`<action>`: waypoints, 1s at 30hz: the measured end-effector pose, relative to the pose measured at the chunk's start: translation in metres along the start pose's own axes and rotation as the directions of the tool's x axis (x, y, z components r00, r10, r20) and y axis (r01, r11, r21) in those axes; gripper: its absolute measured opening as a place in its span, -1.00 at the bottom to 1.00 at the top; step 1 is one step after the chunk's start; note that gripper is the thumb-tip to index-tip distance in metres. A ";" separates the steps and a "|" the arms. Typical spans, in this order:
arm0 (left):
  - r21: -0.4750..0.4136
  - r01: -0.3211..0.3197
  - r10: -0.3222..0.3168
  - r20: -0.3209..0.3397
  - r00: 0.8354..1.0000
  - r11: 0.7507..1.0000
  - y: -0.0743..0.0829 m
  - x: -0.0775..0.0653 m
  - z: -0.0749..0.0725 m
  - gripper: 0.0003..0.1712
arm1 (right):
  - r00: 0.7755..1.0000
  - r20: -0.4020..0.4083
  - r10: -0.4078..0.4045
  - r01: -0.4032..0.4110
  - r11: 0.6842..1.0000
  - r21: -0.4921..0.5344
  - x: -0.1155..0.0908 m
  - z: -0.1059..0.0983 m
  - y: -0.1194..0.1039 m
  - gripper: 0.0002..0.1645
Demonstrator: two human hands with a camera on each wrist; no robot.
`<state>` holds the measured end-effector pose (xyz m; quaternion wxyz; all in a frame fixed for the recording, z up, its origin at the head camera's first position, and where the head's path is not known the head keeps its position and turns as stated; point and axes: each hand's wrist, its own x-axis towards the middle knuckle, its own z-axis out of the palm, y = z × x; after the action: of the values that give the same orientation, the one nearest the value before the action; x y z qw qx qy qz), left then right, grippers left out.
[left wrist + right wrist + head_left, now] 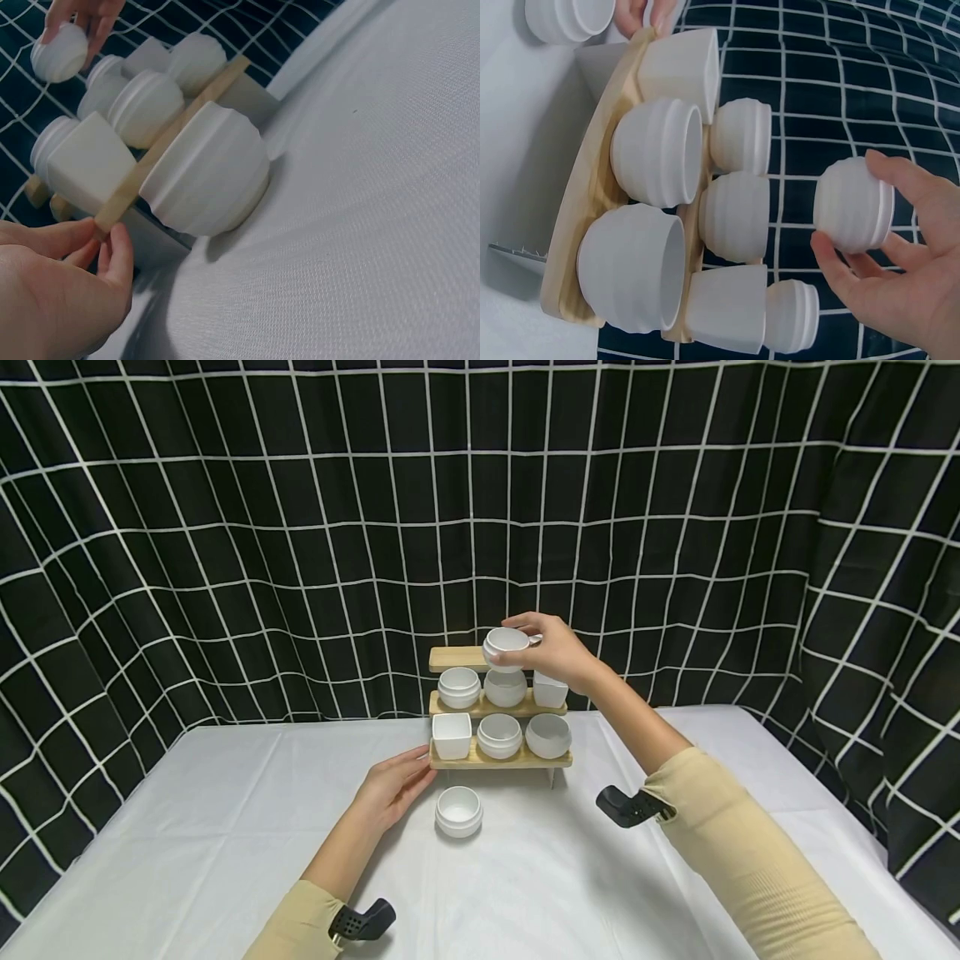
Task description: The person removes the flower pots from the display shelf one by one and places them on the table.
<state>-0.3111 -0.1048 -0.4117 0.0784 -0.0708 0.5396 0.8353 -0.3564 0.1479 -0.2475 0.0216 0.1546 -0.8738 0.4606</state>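
My right hand (557,652) holds a small round white pot (504,645) by its sides, above the top tier of a wooden tiered stand (453,658). In the right wrist view, thumb and fingers span this ribbed pot, apart from the others. My left hand (393,785) pinches the left end of the lowest board between thumb and fingers, as the left wrist view shows. Round and square white pots fill the lower two tiers, among them a square pot (452,737) at front left. A further pot (791,316) sits on the top tier's right, mostly hidden by my right hand in the head view.
One more round white pot (459,814) stands on the white tablecloth (247,810) in front of the stand, just right of my left hand. Behind the table hangs a black curtain (360,552) with a white grid.
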 end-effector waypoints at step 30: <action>0.000 0.002 -0.002 -0.004 1.000 1.000 0.000 -0.001 0.000 -0.49 | 0.995 -0.021 -0.101 0.100 0.995 -0.022 -0.023 0.001 0.012 -0.24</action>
<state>-0.3100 -0.1044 -0.4113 0.0781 -0.0731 0.5398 0.8350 -0.3376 0.1591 -0.2624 0.0561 0.1930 -0.8693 0.4517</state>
